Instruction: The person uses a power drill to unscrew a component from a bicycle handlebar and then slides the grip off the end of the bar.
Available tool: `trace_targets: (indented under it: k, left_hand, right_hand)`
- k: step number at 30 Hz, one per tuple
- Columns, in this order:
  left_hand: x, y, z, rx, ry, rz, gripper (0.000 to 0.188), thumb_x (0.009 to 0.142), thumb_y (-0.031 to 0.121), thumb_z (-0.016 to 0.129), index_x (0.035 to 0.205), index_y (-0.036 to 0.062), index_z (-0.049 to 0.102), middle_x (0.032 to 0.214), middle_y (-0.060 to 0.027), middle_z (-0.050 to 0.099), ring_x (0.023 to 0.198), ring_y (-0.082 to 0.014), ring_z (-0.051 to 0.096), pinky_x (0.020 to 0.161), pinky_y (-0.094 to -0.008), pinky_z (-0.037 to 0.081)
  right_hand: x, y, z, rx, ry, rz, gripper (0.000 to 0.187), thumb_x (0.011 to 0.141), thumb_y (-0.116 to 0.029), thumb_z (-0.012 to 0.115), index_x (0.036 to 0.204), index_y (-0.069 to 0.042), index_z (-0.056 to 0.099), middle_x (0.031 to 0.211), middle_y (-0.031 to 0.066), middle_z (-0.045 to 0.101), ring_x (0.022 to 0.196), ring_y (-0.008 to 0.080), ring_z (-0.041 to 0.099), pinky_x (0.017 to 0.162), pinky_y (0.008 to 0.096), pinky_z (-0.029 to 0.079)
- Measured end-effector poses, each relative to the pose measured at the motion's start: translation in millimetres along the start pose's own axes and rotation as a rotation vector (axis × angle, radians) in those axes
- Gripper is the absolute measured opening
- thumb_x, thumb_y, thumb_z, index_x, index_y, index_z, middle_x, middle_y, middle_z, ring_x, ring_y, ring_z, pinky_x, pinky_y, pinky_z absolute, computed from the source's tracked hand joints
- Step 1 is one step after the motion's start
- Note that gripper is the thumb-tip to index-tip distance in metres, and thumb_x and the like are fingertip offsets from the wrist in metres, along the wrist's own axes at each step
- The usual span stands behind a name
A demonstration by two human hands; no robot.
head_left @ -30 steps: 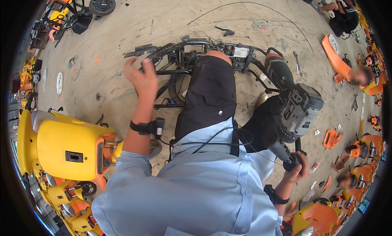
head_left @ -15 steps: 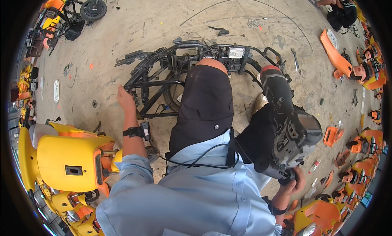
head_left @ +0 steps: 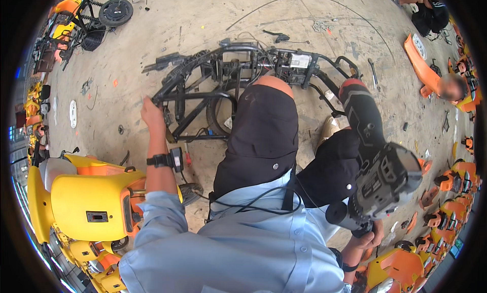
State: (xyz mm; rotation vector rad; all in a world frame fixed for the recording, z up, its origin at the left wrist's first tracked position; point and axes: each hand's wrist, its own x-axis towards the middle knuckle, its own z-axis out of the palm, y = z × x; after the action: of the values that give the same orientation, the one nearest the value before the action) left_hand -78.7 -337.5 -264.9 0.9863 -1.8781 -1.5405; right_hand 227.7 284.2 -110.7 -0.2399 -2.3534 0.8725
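Just beyond the left hand (head_left: 150, 112), whose fingers reach loosely open and hold nothing, lies the stripped black scooter frame (head_left: 238, 85), so steady its tubing first while the right hand (head_left: 373, 235), wrapped tight round the cordless power tool (head_left: 378, 184), keeps clear

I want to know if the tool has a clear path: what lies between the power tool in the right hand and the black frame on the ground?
In the head view, the person's own legs in black shorts lie between the power tool in the right hand and the black frame.

Scooter frame (head_left: 238, 85) ahead on the floor (head_left: 203, 19), bodywork shell (head_left: 91, 202) left.
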Motion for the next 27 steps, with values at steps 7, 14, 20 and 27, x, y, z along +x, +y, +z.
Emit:
trace_targets:
  k: [7, 14, 20, 27]
  left_hand:
    - [66.1, 0.9, 40.4, 0.046, -0.109, 0.033, 0.050, 0.103, 0.047, 0.047, 0.071, 0.0087, 0.054, 0.058, -0.0009, 0.051, 0.047, -0.0103, 0.045, 0.045, -0.0259, 0.034]
    - [100.0, -44.6, 38.5, 0.067, -0.088, -0.070, 0.056, 0.104, 0.047, 0.044, 0.070, 0.0048, 0.055, 0.056, -0.0033, 0.050, 0.047, -0.0150, 0.046, 0.047, -0.0317, 0.038]
    - [89.1, -44.3, 35.9, 0.171, -0.059, -0.105, 0.053, 0.101, 0.049, 0.041, 0.070, 0.0071, 0.053, 0.057, -0.0046, 0.051, 0.048, -0.0169, 0.047, 0.048, -0.0330, 0.039]
    - [121.9, -81.2, 18.5, 0.211, -0.127, -0.166, 0.064, 0.103, 0.053, 0.033, 0.080, 0.0000, 0.060, 0.065, -0.0094, 0.059, 0.055, -0.0226, 0.057, 0.057, -0.0361, 0.049]
  right_hand:
    - [25.5, -50.9, 51.0, 0.089, -0.113, -0.047, 0.060, 0.099, -0.049, 0.051, 0.104, 0.009, 0.066, 0.082, 0.0204, 0.071, 0.070, 0.0316, 0.069, 0.068, 0.0391, 0.057]
    - [54.5, -75.3, 83.4, 0.039, -0.141, -0.149, 0.058, 0.102, -0.046, 0.050, 0.108, 0.010, 0.066, 0.084, 0.0205, 0.071, 0.072, 0.0288, 0.071, 0.068, 0.0359, 0.056]
    - [81.3, -88.0, 90.6, 0.037, -0.171, -0.184, 0.053, 0.099, -0.042, 0.053, 0.102, 0.009, 0.066, 0.081, 0.0195, 0.071, 0.070, 0.0301, 0.071, 0.066, 0.0355, 0.056]
    - [76.9, -98.1, 101.0, 0.067, -0.227, -0.369, 0.045, 0.091, -0.037, 0.064, 0.097, 0.008, 0.066, 0.081, 0.0193, 0.071, 0.064, 0.0291, 0.070, 0.057, 0.0344, 0.055]
